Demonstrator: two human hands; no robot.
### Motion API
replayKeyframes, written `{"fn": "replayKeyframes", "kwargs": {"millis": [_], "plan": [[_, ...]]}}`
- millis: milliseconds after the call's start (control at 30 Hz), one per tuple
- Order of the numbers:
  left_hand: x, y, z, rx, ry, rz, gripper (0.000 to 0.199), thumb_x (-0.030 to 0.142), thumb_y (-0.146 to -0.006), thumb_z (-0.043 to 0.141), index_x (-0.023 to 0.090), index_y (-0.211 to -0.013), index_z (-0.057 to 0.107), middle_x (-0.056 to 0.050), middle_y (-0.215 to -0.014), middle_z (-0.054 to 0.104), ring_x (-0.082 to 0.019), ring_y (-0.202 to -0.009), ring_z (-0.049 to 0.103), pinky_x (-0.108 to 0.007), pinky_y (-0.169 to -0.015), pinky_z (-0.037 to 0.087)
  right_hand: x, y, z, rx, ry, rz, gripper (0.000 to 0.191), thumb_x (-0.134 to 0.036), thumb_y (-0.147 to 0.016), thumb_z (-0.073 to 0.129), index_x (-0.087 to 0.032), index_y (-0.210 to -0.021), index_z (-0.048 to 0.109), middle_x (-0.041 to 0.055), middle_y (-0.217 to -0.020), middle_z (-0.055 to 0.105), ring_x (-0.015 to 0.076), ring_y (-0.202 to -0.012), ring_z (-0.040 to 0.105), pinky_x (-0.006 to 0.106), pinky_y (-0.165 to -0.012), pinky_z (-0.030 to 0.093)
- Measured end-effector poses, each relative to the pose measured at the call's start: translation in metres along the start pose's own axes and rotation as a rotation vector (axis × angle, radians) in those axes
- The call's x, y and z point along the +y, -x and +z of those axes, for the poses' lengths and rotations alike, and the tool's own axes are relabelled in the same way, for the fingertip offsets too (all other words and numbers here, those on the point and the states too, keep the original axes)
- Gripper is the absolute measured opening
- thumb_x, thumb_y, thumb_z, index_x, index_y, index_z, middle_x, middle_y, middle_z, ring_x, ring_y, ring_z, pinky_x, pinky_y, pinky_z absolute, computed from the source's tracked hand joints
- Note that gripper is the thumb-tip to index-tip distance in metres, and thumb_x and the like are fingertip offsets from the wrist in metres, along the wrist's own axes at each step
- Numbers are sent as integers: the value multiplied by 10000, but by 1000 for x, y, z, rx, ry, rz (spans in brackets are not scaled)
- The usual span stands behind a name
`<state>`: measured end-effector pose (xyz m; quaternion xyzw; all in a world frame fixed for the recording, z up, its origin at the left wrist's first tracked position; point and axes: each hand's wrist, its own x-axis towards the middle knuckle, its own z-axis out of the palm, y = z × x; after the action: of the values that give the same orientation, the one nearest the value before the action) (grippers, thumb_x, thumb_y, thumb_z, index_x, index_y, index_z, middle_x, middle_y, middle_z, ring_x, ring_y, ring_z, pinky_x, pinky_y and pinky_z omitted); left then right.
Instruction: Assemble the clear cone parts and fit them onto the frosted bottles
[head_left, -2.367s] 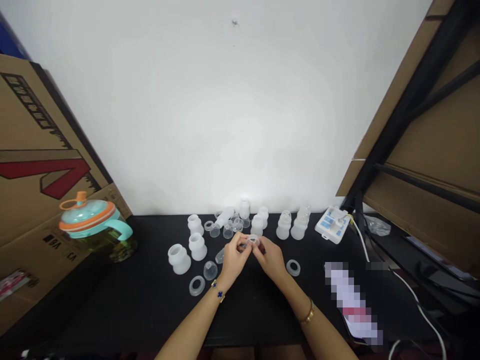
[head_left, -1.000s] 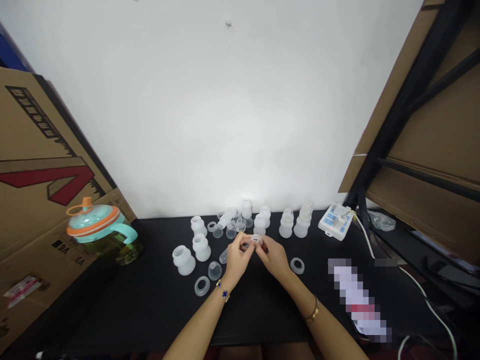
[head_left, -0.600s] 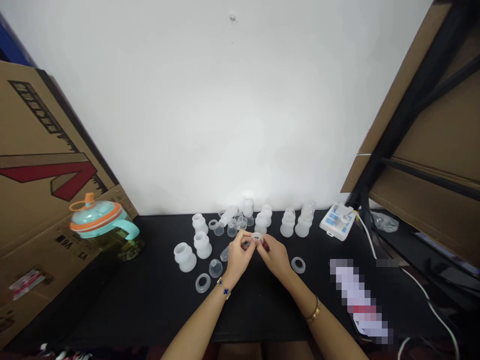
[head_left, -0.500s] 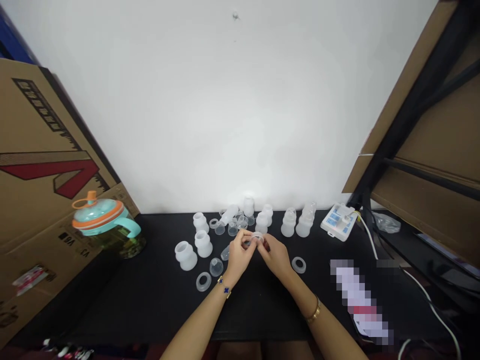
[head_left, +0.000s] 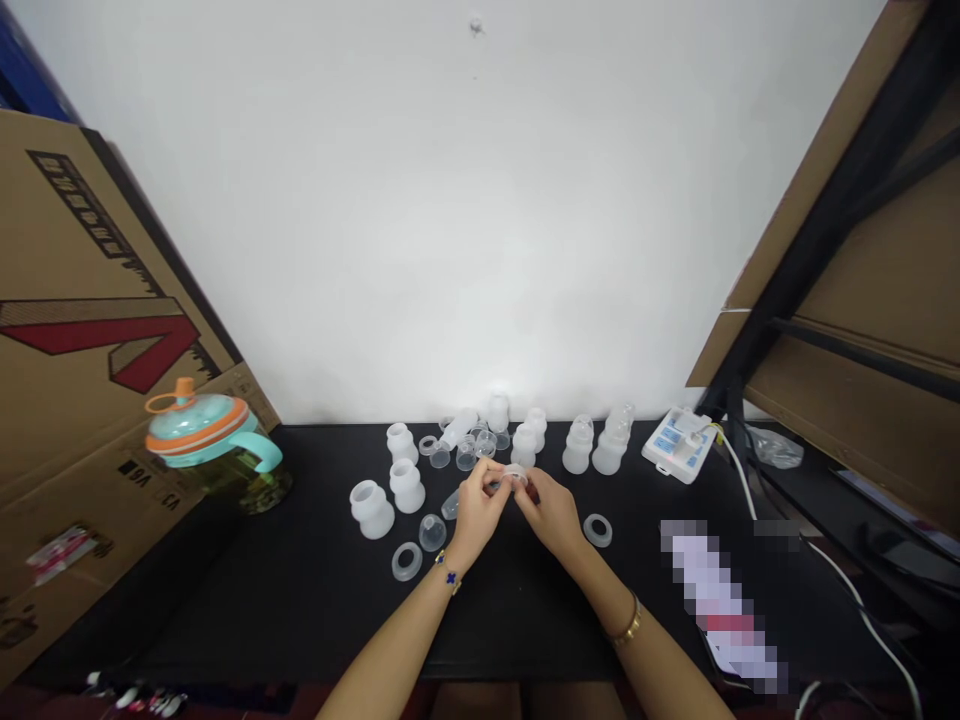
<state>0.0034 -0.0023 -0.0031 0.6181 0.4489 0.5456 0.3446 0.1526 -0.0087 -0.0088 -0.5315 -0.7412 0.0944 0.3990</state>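
My left hand [head_left: 478,508] and my right hand [head_left: 551,508] meet at the middle of the black table. Between their fingertips they pinch a translucent ring-shaped collar [head_left: 514,470]; whether another part sits inside it is too small to tell. Near my left wrist lie a clear dome cap [head_left: 433,533] and a loose collar [head_left: 407,562]. Right of my right hand rests another collar [head_left: 598,530]. White open-necked baby bottles stand to the left, among them a front bottle [head_left: 373,510]. Beyond my hands are several clear caps [head_left: 466,455] and a bottle lying tilted [head_left: 459,428].
Two bottles with clear tops, one a capped bottle [head_left: 578,447], stand at the right. A teal-and-orange lidded jug [head_left: 214,450] is far left by a cardboard box [head_left: 90,380]. Right are a white case [head_left: 679,445], a white cable [head_left: 739,475] and a pixelated object [head_left: 724,615].
My fingers have shifted slightly around the collar, which shows a little more tilted toward the camera. Everything on the table stays where it was.
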Motion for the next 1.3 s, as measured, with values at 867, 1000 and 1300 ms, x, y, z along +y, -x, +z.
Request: {"fn": "replayKeyframes", "kwargs": {"millis": [867, 1000, 1300], "plan": [[8, -1, 0, -45, -113, 15, 255, 429, -930, 579, 215, -1060, 625, -51, -976, 758, -177, -777, 713, -227, -579, 507, 2, -4, -3, -4, -185, 57, 320, -435, -991, 461, -204, -921, 671, 10, -741, 657, 157, -632, 570, 246, -571, 386], [5, 0, 1, -31, -118, 22, 242, 423, -925, 585, 219, -1049, 621, -46, -941, 763, -183, -765, 718, -239, -603, 515, 2, -4, -2, -18, -162, 61, 298, -415, -987, 465, -206, -900, 659, 14, -770, 672, 153, -633, 581, 249, -604, 411], [4, 0, 1, -23, -155, 41, 220, 400, -926, 582, 221, -1047, 621, -50, -926, 757, -195, -788, 722, -263, -643, 537, 1, -5, -4, -35, -156, 43, 256, -372, -984, 469, -205, -912, 649, 24, -799, 689, 163, -664, 606, 249, -642, 420]]}}
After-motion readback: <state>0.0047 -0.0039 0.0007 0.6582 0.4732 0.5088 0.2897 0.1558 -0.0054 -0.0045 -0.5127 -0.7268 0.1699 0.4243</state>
